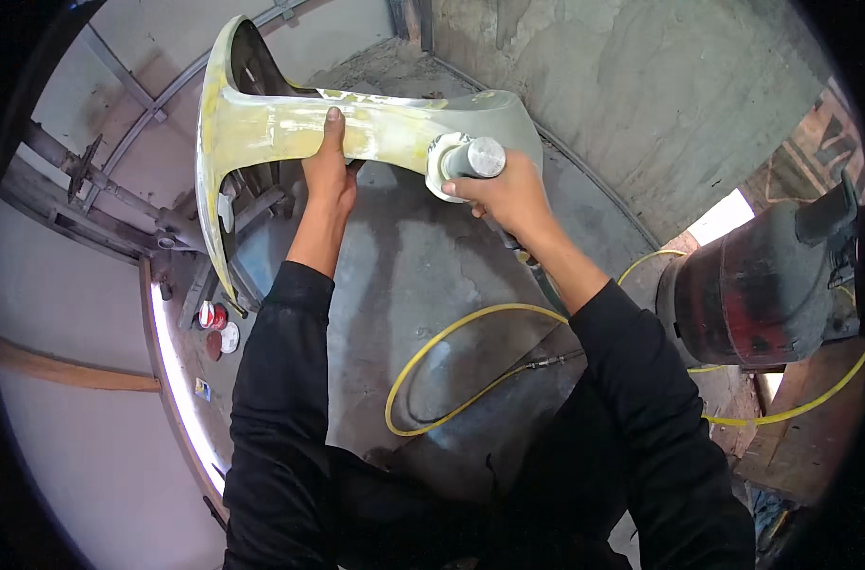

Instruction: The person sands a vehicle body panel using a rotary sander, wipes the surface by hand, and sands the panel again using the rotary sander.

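Curved panel point(247, 128), yellow, white and grey: one, held above the floor point(375, 275), toward its far edge. Left hand point(331, 171): at the panel's near edge; thumb flat on the upper face, remaining fingers largely hidden below, so their closure cannot be told. Right hand point(513, 195): fingers wrapped around a power sander point(475, 160) with grey cylindrical top, its pale round pad against the panel's right part. Yellow hose point(408, 366): looped on the floor. Dark red-and-black tank point(736, 294): floor's right edge. Small red-and-white containers point(214, 315): near floor's left edge.
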`<act>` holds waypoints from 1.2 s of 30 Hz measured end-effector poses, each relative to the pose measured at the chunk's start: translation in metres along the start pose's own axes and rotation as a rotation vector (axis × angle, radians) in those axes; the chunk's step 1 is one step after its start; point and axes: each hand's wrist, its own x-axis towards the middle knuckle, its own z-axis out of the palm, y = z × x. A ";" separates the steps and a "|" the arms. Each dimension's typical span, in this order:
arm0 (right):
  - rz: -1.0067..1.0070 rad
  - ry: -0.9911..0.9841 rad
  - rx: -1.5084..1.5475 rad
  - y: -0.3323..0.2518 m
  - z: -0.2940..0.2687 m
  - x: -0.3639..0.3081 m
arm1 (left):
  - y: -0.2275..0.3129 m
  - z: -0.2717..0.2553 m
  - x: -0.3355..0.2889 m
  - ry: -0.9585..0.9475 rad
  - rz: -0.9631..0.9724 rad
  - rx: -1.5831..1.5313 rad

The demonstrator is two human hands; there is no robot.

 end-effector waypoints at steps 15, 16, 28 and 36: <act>0.022 0.066 -0.041 -0.005 0.003 -0.002 | -0.003 -0.004 0.007 0.023 0.002 -0.014; 0.025 0.076 -0.060 -0.007 0.004 -0.003 | -0.003 -0.004 0.007 0.021 0.003 -0.021; 0.055 0.034 -0.084 -0.011 0.004 -0.006 | -0.005 -0.005 0.005 0.034 -0.007 -0.042; 0.093 0.037 -0.122 -0.021 -0.008 -0.011 | -0.005 -0.005 0.009 0.033 0.013 -0.069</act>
